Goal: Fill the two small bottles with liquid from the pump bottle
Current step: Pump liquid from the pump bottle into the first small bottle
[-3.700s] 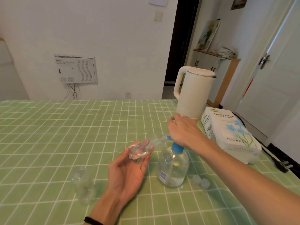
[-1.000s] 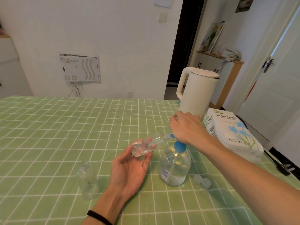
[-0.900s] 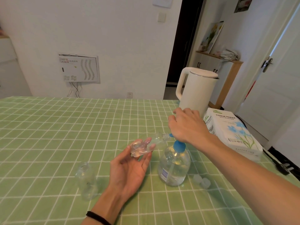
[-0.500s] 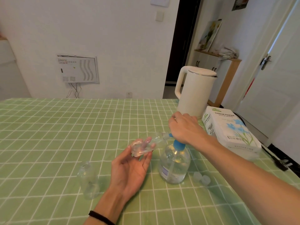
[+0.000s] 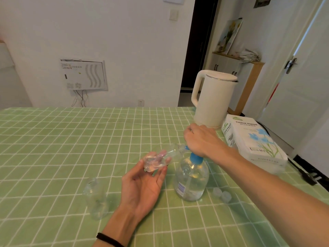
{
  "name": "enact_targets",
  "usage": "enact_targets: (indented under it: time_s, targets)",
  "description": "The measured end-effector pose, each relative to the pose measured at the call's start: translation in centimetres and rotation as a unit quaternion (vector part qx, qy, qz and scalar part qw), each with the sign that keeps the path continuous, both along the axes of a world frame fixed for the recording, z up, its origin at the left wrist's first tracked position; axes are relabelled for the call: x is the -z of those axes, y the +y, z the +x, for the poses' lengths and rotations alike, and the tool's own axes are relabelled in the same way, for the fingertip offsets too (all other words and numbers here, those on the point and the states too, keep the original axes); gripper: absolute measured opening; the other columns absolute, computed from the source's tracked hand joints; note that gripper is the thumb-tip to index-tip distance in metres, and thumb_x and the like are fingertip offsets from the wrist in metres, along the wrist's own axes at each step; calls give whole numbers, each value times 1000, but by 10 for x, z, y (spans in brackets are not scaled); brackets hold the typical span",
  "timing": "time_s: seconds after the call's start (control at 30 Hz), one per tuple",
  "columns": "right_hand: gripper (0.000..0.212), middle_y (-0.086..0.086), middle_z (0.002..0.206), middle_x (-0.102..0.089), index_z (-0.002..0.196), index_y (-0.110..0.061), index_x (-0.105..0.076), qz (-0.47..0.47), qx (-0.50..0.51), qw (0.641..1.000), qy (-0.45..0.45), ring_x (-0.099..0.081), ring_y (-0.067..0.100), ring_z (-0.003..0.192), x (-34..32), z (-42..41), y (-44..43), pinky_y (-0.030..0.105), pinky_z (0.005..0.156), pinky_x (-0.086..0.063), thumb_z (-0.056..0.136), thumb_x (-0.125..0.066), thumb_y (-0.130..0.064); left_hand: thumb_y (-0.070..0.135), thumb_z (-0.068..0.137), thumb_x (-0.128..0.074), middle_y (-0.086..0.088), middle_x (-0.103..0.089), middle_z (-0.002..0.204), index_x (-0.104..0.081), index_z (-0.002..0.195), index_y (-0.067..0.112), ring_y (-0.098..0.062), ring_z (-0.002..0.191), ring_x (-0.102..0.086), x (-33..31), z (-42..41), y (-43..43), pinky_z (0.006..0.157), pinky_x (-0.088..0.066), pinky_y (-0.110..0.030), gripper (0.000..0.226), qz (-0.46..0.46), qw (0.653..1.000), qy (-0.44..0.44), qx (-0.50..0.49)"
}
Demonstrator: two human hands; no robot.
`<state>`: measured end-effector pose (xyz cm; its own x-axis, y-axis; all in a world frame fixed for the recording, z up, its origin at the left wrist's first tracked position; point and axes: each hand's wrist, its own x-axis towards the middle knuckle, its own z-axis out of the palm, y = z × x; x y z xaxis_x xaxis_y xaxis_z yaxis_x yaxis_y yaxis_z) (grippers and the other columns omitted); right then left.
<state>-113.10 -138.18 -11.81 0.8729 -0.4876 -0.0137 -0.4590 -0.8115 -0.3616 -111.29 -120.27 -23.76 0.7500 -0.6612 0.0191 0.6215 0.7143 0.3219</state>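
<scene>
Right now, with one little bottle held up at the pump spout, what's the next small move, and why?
Probably press the pump again. The right hand rests on the pump bottle, and the left hand tilts the small bottle with its mouth at the spout, so it looks lined up.

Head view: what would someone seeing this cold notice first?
The right hand pressing the pump bottle at centre, with the left hand tilting a small bottle to its spout. Then the white kettle behind, and a second small bottle standing at the left.
</scene>
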Motion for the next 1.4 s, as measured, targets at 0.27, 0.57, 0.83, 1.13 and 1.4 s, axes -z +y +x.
enact_targets:
  time_s: [0.27,0.57,0.83,1.13,1.4]
  targets:
    - [37,13,129,-52,123,-15,-49,-20,16,999,-18,-44,36,121,-10,3,-2,55,106,-37,101,-25,-33,18,94,-59,-29,-58,145,-62,127,-4,-45,123,-66,-2,0,1,97,-61,-39,39,1,1000,4,-7]
    - [27,12,107,-56,99,-11,-56,48,25,998,-11,-47,34,102,1,1,0,46,89,-40,98,-30,-21,17,89,-65,-29,-60,144,-69,120,-4,-45,122,-67,-2,0,0,88,-64,-39,37,1,1000,-7,2]
    - [33,8,111,-52,113,-19,-55,17,22,999,-23,-43,31,106,-7,1,-2,48,90,-41,98,-28,-32,15,86,-69,-30,-59,144,-65,123,-4,-47,126,-64,-3,0,0,98,-60,-41,41,-2,1000,-1,0]
    - [34,8,112,-55,114,-19,-56,43,14,999,-4,-45,33,109,1,-1,-2,51,96,-43,98,-29,-31,13,84,-77,-31,-57,145,-65,125,-5,-47,127,-62,-3,0,1,92,-63,-42,47,-1,1000,-6,8]
    - [41,10,134,-50,130,-16,-51,0,-1,1000,0,-40,32,124,-9,0,-1,53,108,-35,101,-26,-30,13,85,-73,-31,-56,146,-50,142,-6,-47,127,-63,-4,0,1,91,-63,-43,65,-9,1000,25,2]
